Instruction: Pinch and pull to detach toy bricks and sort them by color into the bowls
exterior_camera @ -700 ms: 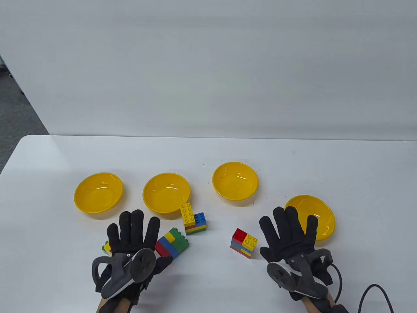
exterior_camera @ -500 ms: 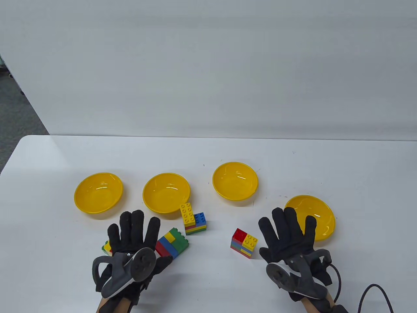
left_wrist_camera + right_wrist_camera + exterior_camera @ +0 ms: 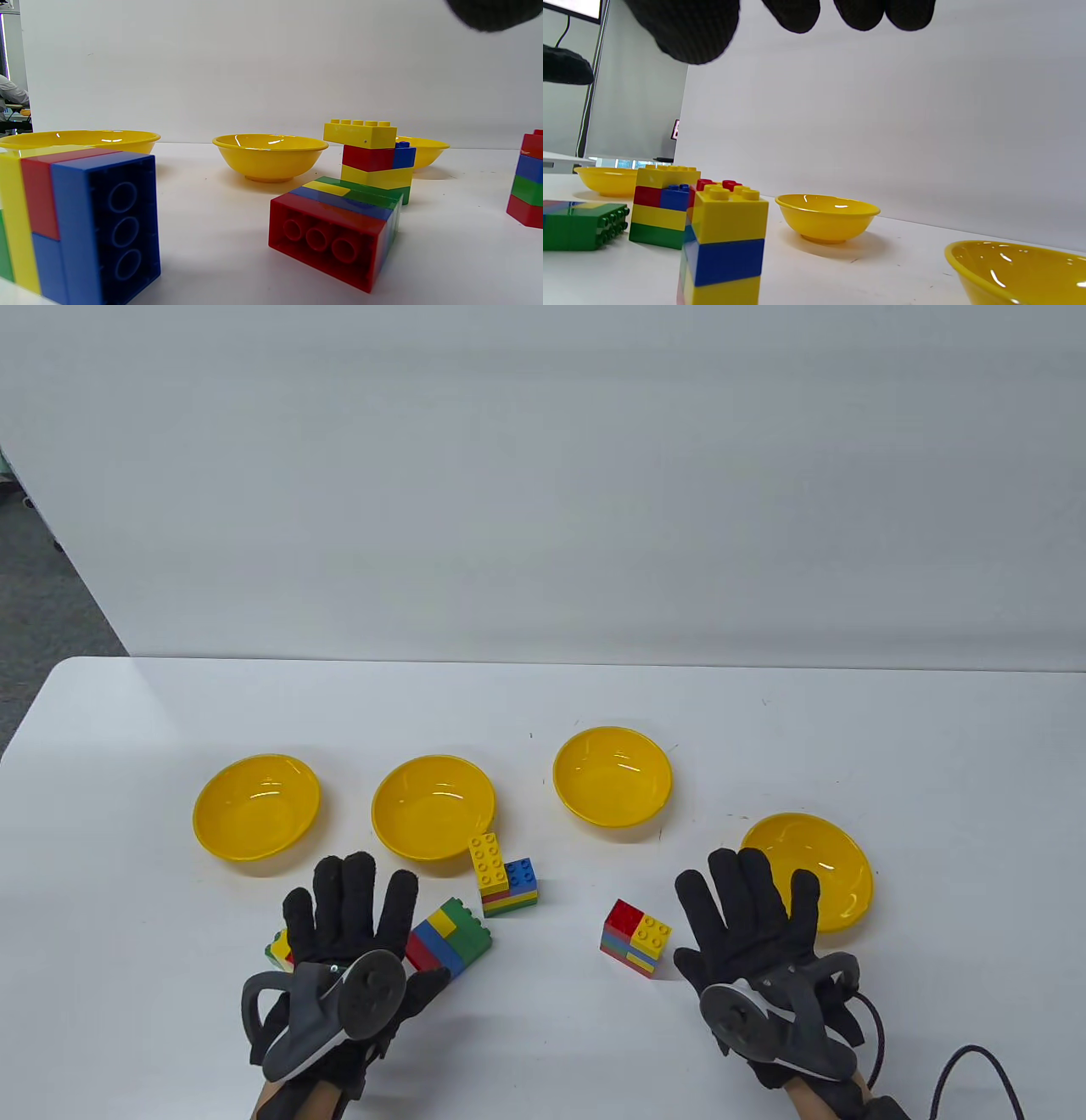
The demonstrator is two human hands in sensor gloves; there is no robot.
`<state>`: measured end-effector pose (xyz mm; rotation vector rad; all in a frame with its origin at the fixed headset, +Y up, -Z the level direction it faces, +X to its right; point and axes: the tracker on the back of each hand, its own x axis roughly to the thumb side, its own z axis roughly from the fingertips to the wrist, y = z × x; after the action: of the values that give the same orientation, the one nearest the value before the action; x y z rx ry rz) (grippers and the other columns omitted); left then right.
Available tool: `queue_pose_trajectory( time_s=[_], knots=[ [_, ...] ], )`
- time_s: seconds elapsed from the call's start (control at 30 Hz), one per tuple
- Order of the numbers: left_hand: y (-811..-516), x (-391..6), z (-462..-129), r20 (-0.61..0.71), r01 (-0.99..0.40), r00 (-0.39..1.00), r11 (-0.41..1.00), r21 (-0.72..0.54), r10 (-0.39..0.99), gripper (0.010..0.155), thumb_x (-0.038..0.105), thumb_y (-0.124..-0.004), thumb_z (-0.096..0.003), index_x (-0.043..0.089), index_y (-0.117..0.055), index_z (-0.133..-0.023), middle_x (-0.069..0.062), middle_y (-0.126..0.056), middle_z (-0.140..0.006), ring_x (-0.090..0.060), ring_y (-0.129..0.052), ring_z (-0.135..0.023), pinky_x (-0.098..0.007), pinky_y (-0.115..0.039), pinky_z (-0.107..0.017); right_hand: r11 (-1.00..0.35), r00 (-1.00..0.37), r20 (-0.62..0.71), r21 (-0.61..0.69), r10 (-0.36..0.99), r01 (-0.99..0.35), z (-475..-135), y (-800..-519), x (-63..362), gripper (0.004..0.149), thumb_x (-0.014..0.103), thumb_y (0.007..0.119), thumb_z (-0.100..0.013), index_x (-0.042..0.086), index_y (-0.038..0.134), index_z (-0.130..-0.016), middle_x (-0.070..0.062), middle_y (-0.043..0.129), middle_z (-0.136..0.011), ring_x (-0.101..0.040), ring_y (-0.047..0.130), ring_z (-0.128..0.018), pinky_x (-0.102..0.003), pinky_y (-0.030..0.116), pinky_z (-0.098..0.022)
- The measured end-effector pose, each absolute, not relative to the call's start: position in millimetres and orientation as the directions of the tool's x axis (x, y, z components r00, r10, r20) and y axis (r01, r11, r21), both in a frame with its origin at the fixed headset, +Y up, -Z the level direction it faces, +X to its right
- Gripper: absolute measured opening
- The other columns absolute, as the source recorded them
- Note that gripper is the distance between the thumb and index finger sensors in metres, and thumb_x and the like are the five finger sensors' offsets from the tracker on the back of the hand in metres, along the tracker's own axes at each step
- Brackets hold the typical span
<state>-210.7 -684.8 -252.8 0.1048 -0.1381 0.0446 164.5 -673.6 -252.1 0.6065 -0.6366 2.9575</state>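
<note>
Four yellow bowls (image 3: 433, 806) are standing across the desk (image 3: 543, 695); brick stacks (image 3: 636, 937) are lying between both hands; left hand (image 3: 348, 933) and right hand (image 3: 755, 925) are spreading flat, holding nothing.

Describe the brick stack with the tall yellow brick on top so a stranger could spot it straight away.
On the white table, find the row of yellow bowls; look just in front of the second bowl from the left. There the brick stack stands upright. Unlike the block lying on its side nearby, it carries a long yellow brick beside a blue one on top.
</note>
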Motion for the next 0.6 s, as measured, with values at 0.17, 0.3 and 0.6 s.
queue_pose_trajectory(
  time_s=[0.17, 0.3, 0.6],
  knots=[
    [-684, -208, -252, 0.154, -0.055, 0.987, 0.993, 0.103, 0.038, 0.097, 0.076, -0.065, -0.0370, 0.039, -0.017, -0.113, -0.012, 0.002, -0.119, -0.046, -0.002, -0.112, -0.072, -0.020, -0.075, -0.901, -0.896, 0.416, -0.312, 0.157, -0.303, -260, -680, 160, 0.071, 0.042, 0.076, -0.041, 0.009, 0.059, -0.101, -0.027, 0.060, -0.103, -0.049, 0.078, -0.084, -0.070, 0.068, -0.054],
    [-685, -205, -251, 0.165, -0.051, 0.986, 0.993, 0.103, 0.033, 0.096, 0.075, -0.065, -0.0375, 0.039, -0.018, -0.113, -0.012, 0.001, -0.119, -0.046, -0.003, -0.112, -0.072, -0.021, -0.076, -0.930, -0.912, 0.331, -0.189, 0.242, -0.315, -276, -706, 141, 0.073, 0.045, 0.082, -0.038, 0.006, 0.064, -0.097, -0.028, 0.070, -0.096, -0.045, 0.091, -0.067, -0.062, 0.079, -0.042],
    [-683, -201, -249, 0.184, -0.066, 0.982, 0.992, 0.107, 0.045, 0.096, 0.074, -0.066, -0.0386, 0.038, -0.018, -0.113, -0.013, 0.000, -0.119, -0.046, -0.004, -0.113, -0.072, -0.022, -0.076, -0.960, -0.951, 0.202, -0.102, 0.235, -0.260, -298, -731, 129, 0.065, 0.041, 0.084, -0.037, 0.003, 0.074, -0.089, -0.025, 0.082, -0.084, -0.039, 0.098, -0.054, -0.057, 0.084, -0.036]
  ],
)
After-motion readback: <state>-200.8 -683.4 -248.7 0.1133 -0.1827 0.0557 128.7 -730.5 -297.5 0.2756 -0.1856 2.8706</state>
